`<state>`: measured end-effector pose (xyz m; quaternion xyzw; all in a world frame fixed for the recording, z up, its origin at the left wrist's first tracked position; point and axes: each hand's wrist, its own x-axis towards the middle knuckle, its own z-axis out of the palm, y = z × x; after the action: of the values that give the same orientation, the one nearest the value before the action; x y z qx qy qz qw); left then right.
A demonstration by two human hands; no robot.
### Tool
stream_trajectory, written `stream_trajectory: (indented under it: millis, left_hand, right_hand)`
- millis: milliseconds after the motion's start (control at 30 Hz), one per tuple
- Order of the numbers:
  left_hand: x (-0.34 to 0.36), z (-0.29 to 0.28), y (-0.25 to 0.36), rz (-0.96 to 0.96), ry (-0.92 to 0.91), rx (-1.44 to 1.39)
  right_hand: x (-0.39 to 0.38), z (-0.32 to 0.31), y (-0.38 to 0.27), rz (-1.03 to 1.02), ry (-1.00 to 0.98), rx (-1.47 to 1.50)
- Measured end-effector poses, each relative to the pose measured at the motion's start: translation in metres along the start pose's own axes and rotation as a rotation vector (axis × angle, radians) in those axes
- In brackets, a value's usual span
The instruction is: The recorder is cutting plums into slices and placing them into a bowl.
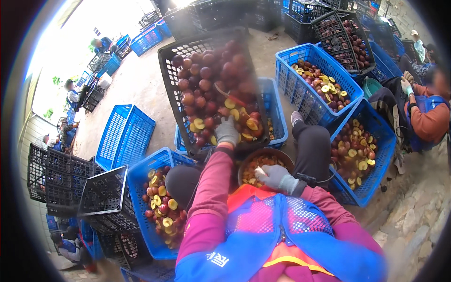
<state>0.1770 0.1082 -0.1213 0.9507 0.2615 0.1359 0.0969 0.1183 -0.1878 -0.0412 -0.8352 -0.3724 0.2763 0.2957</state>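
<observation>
In front of me a black plastic crate (185, 145) is tilted toward me, full of whole red plums (205, 85) and several cut halves with yellow flesh (252, 124). My left hand (227, 131), in a grey glove, reaches into its near side, fingers stretched onto the fruit. Between my knees sits a round bowl (287, 160) of small orange-brown fruit pieces (251, 168). Above it my right hand (278, 178), also gloved, is closed on a small white object (260, 173) whose kind I cannot make out. A thin object with a red part (231, 96) lies on the plums.
Blue crates with halved plums stand by my left knee (138, 192), by my right knee (383, 157) and at the far right (300, 87). An unfilled blue crate (124, 134) and stacked black crates (110, 199) are to the left. A co-worker (425, 115) sits at the right.
</observation>
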Motion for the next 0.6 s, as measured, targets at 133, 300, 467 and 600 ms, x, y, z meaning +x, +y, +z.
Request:
stream_trajectory:
  millis: [133,300,467,600]
  left_hand:
    - [-0.002,-0.032,-0.004,-0.462,-0.203,-1.444]
    - [-0.081,-0.129,0.045,-0.671,-0.685,-2.251]
    - [-0.127,-0.173,0.076,-0.137,-0.433,-2.118]
    - [-0.130,-0.172,0.071,0.105,-0.246,-1.409]
  right_hand:
    - [0.018,-0.005,0.008,-0.027,0.239,0.369]
    - [0.035,-0.042,-0.025,-0.188,0.446,0.223]
    - [0.021,-0.043,-0.044,-0.179,0.384,0.042]
    - [0.005,-0.049,-0.047,-0.182,0.355,-0.002]
